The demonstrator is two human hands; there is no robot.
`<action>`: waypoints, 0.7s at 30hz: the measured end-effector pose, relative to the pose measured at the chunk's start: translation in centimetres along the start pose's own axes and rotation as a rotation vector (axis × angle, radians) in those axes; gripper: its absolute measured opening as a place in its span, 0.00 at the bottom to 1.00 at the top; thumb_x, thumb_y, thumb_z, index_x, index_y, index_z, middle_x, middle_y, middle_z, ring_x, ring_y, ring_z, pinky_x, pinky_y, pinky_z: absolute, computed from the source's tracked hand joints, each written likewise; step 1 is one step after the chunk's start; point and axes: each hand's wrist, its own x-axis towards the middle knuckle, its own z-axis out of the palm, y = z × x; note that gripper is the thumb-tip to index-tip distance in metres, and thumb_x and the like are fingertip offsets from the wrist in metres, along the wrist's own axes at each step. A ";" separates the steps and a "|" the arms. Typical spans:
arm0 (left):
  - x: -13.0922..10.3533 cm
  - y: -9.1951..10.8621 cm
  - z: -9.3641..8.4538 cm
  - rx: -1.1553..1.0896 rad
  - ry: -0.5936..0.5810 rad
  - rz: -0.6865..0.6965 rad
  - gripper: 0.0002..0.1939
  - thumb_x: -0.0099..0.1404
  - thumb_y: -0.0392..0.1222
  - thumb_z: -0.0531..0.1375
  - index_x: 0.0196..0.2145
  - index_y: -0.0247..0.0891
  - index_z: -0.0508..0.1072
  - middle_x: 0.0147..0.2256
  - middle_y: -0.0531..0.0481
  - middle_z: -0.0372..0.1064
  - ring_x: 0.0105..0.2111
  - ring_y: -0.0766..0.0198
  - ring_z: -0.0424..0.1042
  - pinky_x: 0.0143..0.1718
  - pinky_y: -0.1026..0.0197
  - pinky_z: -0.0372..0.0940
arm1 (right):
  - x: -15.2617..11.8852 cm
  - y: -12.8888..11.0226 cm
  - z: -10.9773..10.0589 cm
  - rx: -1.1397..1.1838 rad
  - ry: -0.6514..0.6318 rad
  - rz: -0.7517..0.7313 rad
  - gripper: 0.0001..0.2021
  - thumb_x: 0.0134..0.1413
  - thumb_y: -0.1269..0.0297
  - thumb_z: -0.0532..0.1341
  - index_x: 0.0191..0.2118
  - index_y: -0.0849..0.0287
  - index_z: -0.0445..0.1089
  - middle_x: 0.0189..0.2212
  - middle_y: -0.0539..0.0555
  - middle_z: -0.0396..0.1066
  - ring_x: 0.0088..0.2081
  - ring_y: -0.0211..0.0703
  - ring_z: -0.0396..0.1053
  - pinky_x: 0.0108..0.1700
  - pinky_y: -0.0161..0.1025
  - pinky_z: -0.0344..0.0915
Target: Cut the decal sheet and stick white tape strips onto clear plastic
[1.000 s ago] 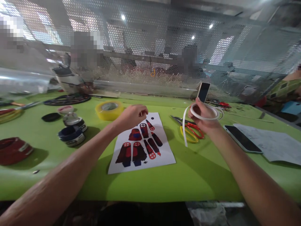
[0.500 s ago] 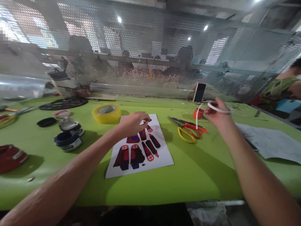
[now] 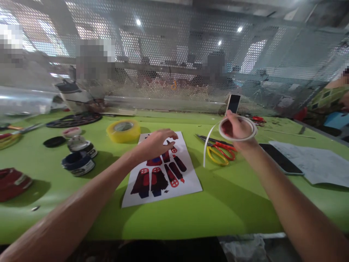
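My right hand [image 3: 241, 131] grips a roll of narrow white tape [image 3: 228, 137], its fingers around and through the ring. From the roll's left side a loose white strip [image 3: 206, 142] curves down towards the green tabletop. My left hand [image 3: 159, 142] hovers at the upper part of a white sheet [image 3: 189, 180], fingers apart and holding nothing; whether it touches the sheet I cannot tell. Several dark red, black and blue shapes are on that sheet, some hidden by the hand. Beneath the strip and right hand lie yellow-handled scissors [image 3: 218, 156] and a red-handled tool [image 3: 227, 147].
A wide yellowish tape roll [image 3: 124, 131] stands left of the sheet. Farther left are a blue paint jar [image 3: 78, 163], a red jar [image 3: 13, 183] and a black lid [image 3: 54, 141]. At right lie a phone [image 3: 280, 158] and papers [image 3: 324, 163]. Another phone [image 3: 233, 103] leans behind.
My right hand has shifted left and turned, tilting the tape roll and bringing its strip left over the scissors. The phone at right is now uncovered. My left hand's fingers have spread.
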 end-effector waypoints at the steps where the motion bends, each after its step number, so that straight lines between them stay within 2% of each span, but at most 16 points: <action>1: 0.0 0.4 0.1 -0.027 0.000 0.009 0.14 0.68 0.38 0.58 0.50 0.39 0.74 0.51 0.43 0.76 0.49 0.55 0.76 0.52 0.53 0.70 | -0.8 -0.4 0.8 -0.017 -0.001 -0.058 0.22 0.57 0.41 0.64 0.23 0.52 0.65 0.19 0.50 0.65 0.21 0.38 0.62 0.23 0.38 0.60; 5: -0.4 2.4 0.6 -0.223 0.001 0.078 0.28 0.69 0.40 0.61 0.64 0.43 0.60 0.55 0.43 0.73 0.48 0.61 0.77 0.45 0.61 0.74 | -3.3 -1.8 3.1 -0.181 -0.097 -0.177 0.25 0.57 0.38 0.64 0.22 0.54 0.64 0.18 0.49 0.62 0.20 0.37 0.58 0.21 0.38 0.53; 8: -0.8 3.7 1.1 -0.217 0.098 0.175 0.33 0.69 0.35 0.61 0.67 0.45 0.55 0.56 0.42 0.71 0.47 0.60 0.75 0.46 0.59 0.73 | -4.2 -1.9 3.8 -0.260 -0.182 -0.197 0.27 0.56 0.38 0.66 0.22 0.55 0.62 0.17 0.47 0.58 0.20 0.36 0.55 0.22 0.37 0.51; 10: -0.9 4.1 1.3 -0.164 0.150 0.226 0.31 0.70 0.34 0.60 0.67 0.46 0.57 0.53 0.44 0.71 0.45 0.62 0.75 0.45 0.58 0.72 | -4.6 -1.7 4.3 -0.269 -0.256 -0.160 0.27 0.56 0.39 0.66 0.21 0.56 0.62 0.16 0.47 0.57 0.20 0.35 0.54 0.22 0.37 0.49; 13: -1.1 4.4 1.6 -0.201 0.203 0.272 0.27 0.70 0.33 0.60 0.64 0.44 0.60 0.48 0.47 0.72 0.39 0.66 0.75 0.42 0.61 0.70 | -5.3 -1.4 5.2 -0.230 -0.382 -0.031 0.29 0.60 0.38 0.61 0.20 0.56 0.61 0.14 0.46 0.56 0.17 0.33 0.52 0.19 0.37 0.47; 18: -1.3 4.8 1.5 -0.189 0.191 0.361 0.13 0.75 0.38 0.57 0.55 0.40 0.69 0.46 0.45 0.75 0.40 0.64 0.74 0.40 0.61 0.69 | -6.4 -1.5 6.4 -0.213 -0.512 0.052 0.31 0.63 0.37 0.57 0.18 0.55 0.60 0.14 0.48 0.58 0.17 0.35 0.56 0.19 0.36 0.51; 21: -1.3 5.1 0.9 -0.178 0.181 0.432 0.08 0.76 0.38 0.55 0.47 0.37 0.74 0.39 0.46 0.75 0.36 0.65 0.73 0.37 0.62 0.68 | -6.6 -1.7 6.5 -0.252 -0.567 0.094 0.30 0.64 0.39 0.57 0.17 0.55 0.60 0.13 0.48 0.58 0.17 0.34 0.55 0.20 0.36 0.50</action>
